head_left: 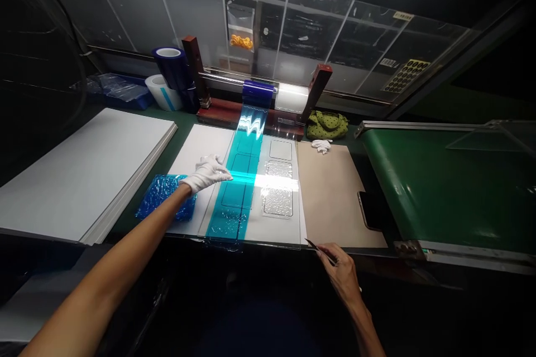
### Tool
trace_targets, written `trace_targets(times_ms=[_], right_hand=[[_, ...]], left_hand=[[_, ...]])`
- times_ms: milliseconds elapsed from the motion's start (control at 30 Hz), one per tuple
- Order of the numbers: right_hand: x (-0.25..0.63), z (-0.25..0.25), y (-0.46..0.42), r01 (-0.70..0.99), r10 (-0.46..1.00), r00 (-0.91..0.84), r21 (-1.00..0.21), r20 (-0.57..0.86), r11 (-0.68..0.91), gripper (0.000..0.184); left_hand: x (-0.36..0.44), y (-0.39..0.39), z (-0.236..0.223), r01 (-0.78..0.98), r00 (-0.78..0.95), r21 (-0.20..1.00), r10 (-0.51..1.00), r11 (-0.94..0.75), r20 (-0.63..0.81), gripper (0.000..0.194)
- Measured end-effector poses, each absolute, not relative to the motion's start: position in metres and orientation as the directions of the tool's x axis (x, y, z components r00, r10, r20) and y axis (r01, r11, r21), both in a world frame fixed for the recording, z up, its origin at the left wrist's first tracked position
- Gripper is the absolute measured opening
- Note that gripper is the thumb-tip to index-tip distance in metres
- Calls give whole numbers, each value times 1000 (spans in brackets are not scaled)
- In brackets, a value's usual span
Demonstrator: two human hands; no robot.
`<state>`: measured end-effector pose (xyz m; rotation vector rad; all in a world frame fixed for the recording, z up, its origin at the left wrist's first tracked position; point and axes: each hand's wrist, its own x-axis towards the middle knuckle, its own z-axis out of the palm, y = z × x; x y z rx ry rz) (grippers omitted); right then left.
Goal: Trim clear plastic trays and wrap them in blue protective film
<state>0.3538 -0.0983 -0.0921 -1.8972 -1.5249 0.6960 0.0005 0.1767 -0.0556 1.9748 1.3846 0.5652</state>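
On blue film (238, 206), gloved hand (207, 174) palm-down

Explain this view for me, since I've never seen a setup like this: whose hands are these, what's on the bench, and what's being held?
This is a single view from a camera worn on the person's head, looking down at their own hands over a green workbench. The left hand, in a white glove, rests on a strip of blue film. The film runs from a roll on a wooden stand across a clear sheet marked with squares. The bare right hand holds a slim knife near the sheet's near edge. To the left lie crumpled blue plastic and stacked white boards; to the right, brown paper, a phone and a green conveyor.
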Motion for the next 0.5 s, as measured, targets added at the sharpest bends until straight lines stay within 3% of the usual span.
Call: trace_targets(times_ms=[233,500], right_hand=[[344,-90,-105,647,971,230,-734,-67,-204,26],[341,-88,-102,654,974,214,-730,-72,-198,25]], left_hand=[[-1,207,-83,760,412,609,893,-225,-184,45],[-2,215,-104,827,425,504,863,-248,-273,43]])
